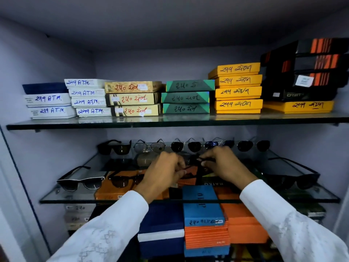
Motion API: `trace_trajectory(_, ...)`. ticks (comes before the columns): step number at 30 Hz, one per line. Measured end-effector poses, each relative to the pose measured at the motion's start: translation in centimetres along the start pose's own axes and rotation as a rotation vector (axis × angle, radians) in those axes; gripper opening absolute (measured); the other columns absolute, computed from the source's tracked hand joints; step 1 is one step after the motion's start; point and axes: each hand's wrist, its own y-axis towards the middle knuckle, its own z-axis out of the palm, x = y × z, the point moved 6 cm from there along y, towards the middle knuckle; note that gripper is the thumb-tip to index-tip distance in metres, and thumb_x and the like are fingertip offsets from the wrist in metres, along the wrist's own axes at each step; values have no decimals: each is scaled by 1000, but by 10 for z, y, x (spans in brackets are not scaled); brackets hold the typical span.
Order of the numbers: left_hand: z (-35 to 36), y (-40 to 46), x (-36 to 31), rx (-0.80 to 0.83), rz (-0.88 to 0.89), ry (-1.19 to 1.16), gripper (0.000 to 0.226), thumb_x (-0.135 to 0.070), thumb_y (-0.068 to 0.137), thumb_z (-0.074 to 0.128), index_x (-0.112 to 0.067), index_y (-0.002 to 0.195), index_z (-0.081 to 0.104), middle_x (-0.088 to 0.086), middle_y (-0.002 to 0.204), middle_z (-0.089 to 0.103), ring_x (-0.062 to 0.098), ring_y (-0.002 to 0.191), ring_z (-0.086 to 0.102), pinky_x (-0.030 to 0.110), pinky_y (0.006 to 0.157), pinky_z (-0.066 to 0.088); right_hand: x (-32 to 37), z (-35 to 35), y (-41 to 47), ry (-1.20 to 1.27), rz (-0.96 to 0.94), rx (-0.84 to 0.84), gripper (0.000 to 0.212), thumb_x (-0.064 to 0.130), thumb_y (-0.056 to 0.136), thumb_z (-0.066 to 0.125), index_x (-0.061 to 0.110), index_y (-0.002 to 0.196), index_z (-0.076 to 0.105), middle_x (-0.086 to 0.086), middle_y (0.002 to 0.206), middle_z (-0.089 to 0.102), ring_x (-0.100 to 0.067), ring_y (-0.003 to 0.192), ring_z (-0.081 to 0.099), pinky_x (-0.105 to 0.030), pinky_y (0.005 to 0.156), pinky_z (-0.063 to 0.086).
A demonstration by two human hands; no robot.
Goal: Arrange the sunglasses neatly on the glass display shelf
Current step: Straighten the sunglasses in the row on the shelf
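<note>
Over the lower glass shelf (56,200), your left hand (162,173) and right hand (224,165) reach in palms down, fingers pinched on a dark pair of sunglasses (196,163) between them, mid-shelf. Knuckles hide most of its frame; the lenses are blurred.

I see stacked boxes (186,97) on the upper shelf (170,122). On the glass display shelf (321,193) below, a row of sunglasses (186,146) lines the back, with more pairs (81,183) front left and right (296,179).
</note>
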Motion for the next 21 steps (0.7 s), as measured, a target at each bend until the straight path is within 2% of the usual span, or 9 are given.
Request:
trace_trajectory(1,-5,-2,3,7,-7,-22,13,-25,84,76,-25,97,74,-7,84,75,3,71,68,30,71,63,1,-4,1,30,6,-34,28,15,86,76,17,114,76,-4,113,75,-17,102,69,-16,87,50)
trace_trajectory(3,-18,-5,11,-23,-58,-69,11,-20,82,78,-25,91,74,-11,74,72,-3,62,65,18,66,59,2,-13,4,97,30,-108,35,11,81,80,13,115,75,-7,104,76,-13,88,68,4,70,41)
trace_trajectory(4,-25,-6,16,-56,-90,-87,11,-17,81,78,-24,88,75,-11,70,70,-5,59,64,13,63,56,3,-16,5,120,46,-135,36,9,78,82,11,113,75,-8,96,77,-12,80,66,6,62,40)
trace_trajectory(5,-31,-6,22,-90,-121,-103,10,-14,80,79,-23,84,75,-12,66,69,-6,57,63,10,62,54,5,-17,6,123,60,-151,33,8,75,83,10,107,76,-8,90,78,-12,74,66,4,58,41)
trace_trajectory(6,-35,-5,27,-114,-151,-111,9,-14,80,79,-22,82,76,-12,64,69,-5,55,62,9,62,53,7,-16,7,112,69,-162,27,8,73,84,10,99,78,-8,85,78,-12,71,67,0,61,44)
trace_trajectory(9,-40,-2,37,-118,-211,-101,6,-13,79,79,-19,78,79,-9,65,71,-1,58,65,22,74,60,14,-12,8,64,53,-212,7,11,69,85,12,75,82,-1,76,78,-8,67,66,-20,79,57)
trace_trajectory(13,-37,0,45,-88,-236,-64,12,-12,77,80,-23,72,79,-16,62,65,0,62,65,30,76,63,11,0,4,59,97,-184,6,11,72,82,17,70,82,18,56,61,4,55,55,-17,77,54)
trace_trajectory(18,-31,2,48,-59,-232,-35,7,-12,76,80,-19,73,80,-5,82,76,8,76,69,38,82,63,6,12,1,62,119,-153,8,8,73,80,16,71,81,1,77,78,-11,71,71,-27,78,61)
trace_trajectory(21,-27,2,48,-42,-216,-21,10,-11,76,80,-20,72,79,-3,87,77,10,81,70,40,84,63,3,18,3,67,107,-151,8,9,73,79,16,71,81,1,78,79,-12,72,72,-31,79,63)
